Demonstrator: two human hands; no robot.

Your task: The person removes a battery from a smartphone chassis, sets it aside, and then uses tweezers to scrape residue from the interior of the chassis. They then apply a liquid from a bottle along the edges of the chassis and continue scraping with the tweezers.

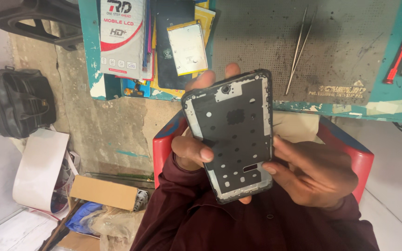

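A black phone frame (pixel 233 135) with its inner plate showing, dotted with small holes, is held upright in front of me. My left hand (pixel 191 151) wraps it from the left, thumb across the lower part of the plate and fingertips showing behind its top edge. My right hand (pixel 315 172) touches the frame's lower right edge with its fingers. Both sleeves are dark maroon.
A grey perforated work mat (pixel 340 42) on a teal bench holds metal tweezers (pixel 299 46); red-handled tools (pixel 398 58) lie at its right. Flat phone parts and boxes (pixel 164 42) pile at the left. A red chair (pixel 164 144), black bag (pixel 17 100) and cardboard box (pixel 103 191) are below.
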